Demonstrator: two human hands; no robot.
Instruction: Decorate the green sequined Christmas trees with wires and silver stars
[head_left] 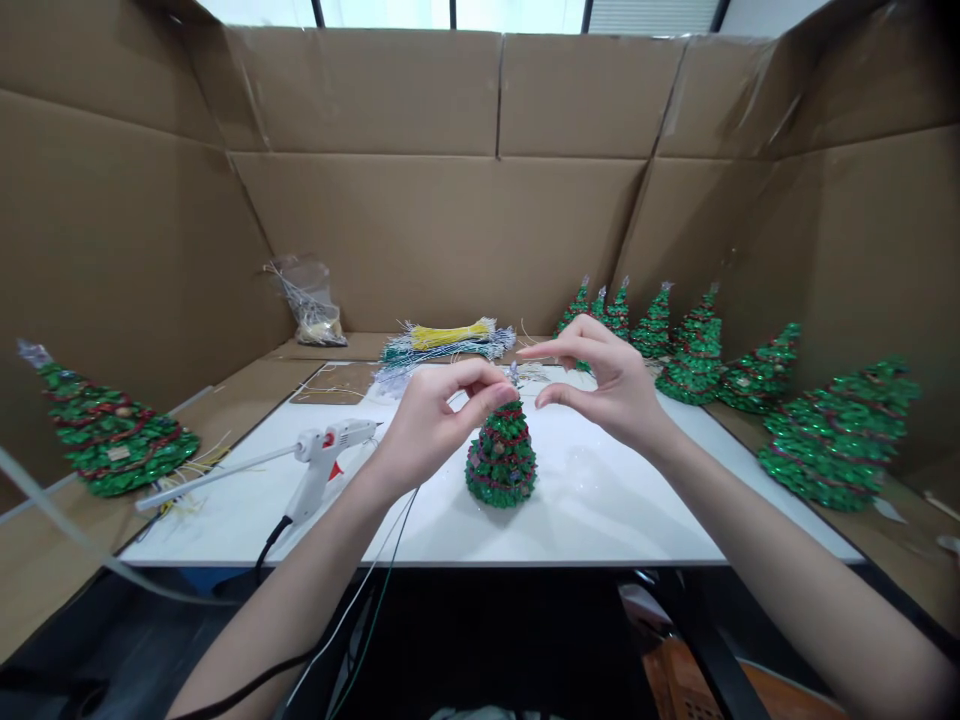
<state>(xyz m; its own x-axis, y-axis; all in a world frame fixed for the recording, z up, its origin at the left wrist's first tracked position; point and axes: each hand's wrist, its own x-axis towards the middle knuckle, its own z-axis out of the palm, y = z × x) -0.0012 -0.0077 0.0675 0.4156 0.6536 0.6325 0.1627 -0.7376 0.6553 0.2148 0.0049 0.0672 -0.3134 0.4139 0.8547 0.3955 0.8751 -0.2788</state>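
Two bare hands work at the top of a small tinsel tree (501,462), which stands upright near the middle of a white board (615,520), broad base down on the board. Its long axis runs vertical, and the narrow tip points straight up, toward the fingers. The left hand (431,420) has thumb and forefinger pinched together on the tip, beside a small silvery topper (514,373). The right hand (611,392) hovers just beside the tip with thumb and forefinger curved apart, gripping nothing. Thin threads (386,570) hang below the left wrist, past the board's near edge.

A white glue gun (328,447) lies on the board left of the left hand, nozzle pointing left, its black cord trailing off the near edge. At the back of the board lies a bundle of yellow and silver wires (450,338), with a clear plastic bag (311,300) further left. A row of finished trees (697,350) stands along the right side, and one more tree (112,437) leans on the far left. Cardboard walls (442,230) enclose the space
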